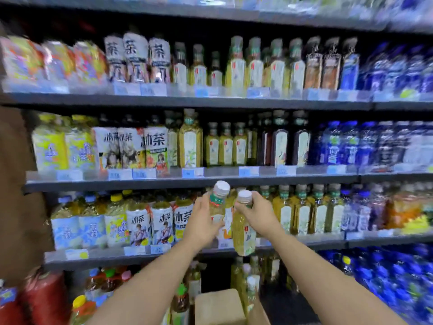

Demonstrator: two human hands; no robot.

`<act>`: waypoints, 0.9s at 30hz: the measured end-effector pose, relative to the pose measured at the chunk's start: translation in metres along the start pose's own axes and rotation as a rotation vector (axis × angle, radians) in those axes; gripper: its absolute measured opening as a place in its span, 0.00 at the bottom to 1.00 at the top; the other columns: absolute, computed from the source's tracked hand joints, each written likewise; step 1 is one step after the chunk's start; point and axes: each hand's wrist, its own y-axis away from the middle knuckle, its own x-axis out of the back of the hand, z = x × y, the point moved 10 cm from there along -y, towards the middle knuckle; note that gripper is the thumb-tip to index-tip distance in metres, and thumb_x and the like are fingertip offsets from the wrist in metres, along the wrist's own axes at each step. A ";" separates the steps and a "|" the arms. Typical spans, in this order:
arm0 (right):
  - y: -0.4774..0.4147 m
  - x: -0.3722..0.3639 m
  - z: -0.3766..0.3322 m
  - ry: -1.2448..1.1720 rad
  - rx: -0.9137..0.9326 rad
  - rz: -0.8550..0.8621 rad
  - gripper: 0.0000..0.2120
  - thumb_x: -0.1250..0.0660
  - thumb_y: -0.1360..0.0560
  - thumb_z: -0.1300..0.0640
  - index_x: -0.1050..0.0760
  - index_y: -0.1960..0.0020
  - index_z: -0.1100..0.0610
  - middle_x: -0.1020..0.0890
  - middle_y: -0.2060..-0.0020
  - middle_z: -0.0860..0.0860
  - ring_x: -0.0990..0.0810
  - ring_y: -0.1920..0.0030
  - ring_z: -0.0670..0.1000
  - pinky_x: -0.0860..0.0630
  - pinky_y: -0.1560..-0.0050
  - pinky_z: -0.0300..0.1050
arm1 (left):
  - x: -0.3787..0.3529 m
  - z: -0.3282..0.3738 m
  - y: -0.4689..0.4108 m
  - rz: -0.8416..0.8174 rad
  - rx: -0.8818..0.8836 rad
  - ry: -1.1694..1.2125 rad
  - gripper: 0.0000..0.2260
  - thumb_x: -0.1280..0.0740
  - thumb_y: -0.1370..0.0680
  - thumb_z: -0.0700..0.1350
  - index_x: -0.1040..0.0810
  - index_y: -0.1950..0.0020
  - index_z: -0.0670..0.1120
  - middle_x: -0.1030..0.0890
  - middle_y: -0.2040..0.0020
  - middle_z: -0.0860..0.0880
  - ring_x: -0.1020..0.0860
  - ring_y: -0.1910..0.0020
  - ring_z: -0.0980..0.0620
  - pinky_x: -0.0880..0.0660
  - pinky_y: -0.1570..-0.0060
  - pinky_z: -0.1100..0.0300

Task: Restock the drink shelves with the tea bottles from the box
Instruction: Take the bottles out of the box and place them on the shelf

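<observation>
While both arms reach to the shelf (105, 258), left hand (202, 222) grip curled round a tea bottle (219, 200), right hand (256, 214) grip round a second tea bottle (243, 233), box (219, 306) below.

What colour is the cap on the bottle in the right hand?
White: the cap of the tea bottle, best in the head view.

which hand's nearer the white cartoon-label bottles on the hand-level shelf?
Left. The left hand, gripping the left tea bottle, is right beside the cartoon-label bottles. The right hand, gripping the right tea bottle, is farther right, beyond both held bottles.
</observation>
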 end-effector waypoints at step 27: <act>-0.261 0.086 -0.039 -0.054 0.074 0.292 0.19 0.29 0.25 0.49 0.26 0.38 0.56 0.18 0.49 0.52 0.21 0.47 0.54 0.31 0.54 0.40 | -0.008 0.030 -0.285 -0.011 0.120 0.146 0.46 0.21 0.33 0.51 0.45 0.23 0.49 0.23 0.37 0.45 0.22 0.40 0.46 0.23 0.40 0.50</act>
